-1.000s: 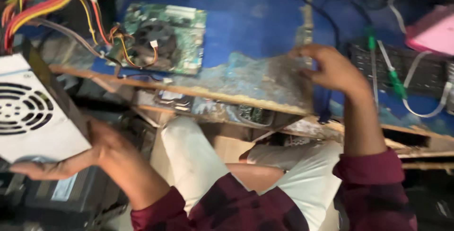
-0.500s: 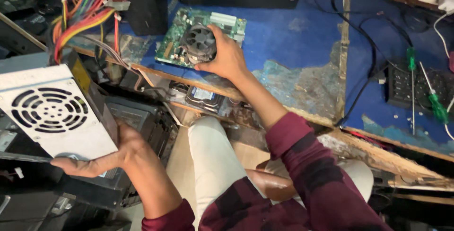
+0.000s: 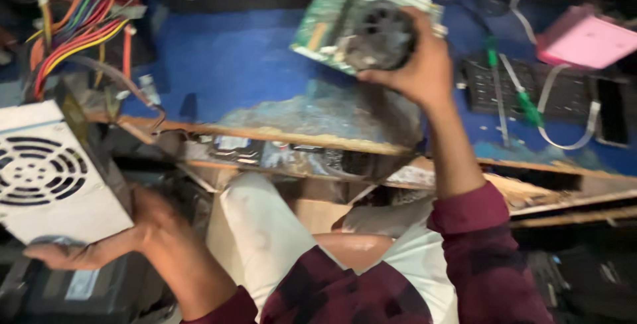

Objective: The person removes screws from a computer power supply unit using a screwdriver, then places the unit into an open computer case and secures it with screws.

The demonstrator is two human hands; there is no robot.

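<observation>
I see my right hand [image 3: 424, 65] with fingers clamped on the fan of the circuit board [image 3: 352, 22], held tilted over the blue bench [image 3: 219, 65] at one o'clock, its long edge running ten-to-four, while my left hand [image 3: 126, 238] cradles the power supply [image 3: 50, 171] at eight o'clock.

Dim, uneven light with dark corners; motion blur softens the whole frame, edges worst.

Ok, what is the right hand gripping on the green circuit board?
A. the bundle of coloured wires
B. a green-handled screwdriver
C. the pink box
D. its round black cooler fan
D: the right hand wraps its fingers around the fan on the circuit board, which is tilted up off the blue table.
</observation>
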